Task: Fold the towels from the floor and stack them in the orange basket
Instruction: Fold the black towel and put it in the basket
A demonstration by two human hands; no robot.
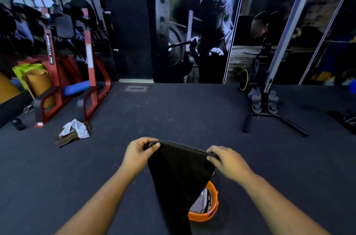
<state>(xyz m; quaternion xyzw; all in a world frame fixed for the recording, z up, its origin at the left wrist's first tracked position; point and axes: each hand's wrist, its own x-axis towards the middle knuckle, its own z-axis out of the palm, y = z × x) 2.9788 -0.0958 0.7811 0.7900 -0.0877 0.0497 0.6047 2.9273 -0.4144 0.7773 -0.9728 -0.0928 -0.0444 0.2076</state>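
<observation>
Mostly blocked view: the black towel (pixel 179 177) I'm holding up hangs in front of the orange basket (pixel 209 213), so only the basket's right rim and wall show, plus a sliver of pale folded cloth (pixel 200 204) inside it; can't tell how many pieces are in there. My left hand (pixel 137 154) pinches the towel's top left corner, thumb over the hem, fingers curled behind it. My right hand (pixel 227 161) grips the top right corner the same way, its fingertips hidden under the fabric. The top edge runs taut between both hands and looks doubled, a thick rolled hem. Below that the cloth narrows to a long hanging wedge, and its lower end is cut off by the bottom of the frame. Fabric is matte, dense, no visible pattern in this dim light. Both forearms are bare. On the dark speckled rubber floor (pixel 183 111), well apart to the left, lie a crumpled white towel (pixel 76 128) on top of a brown towel (pixel 65 139), just beside the foot of a red steel machine frame (pixel 90 73). Rolled mats (pixel 38 82) stand behind the frame, partly hidden by it. Far right, a black stand (pixel 269 107) on splayed legs.
</observation>
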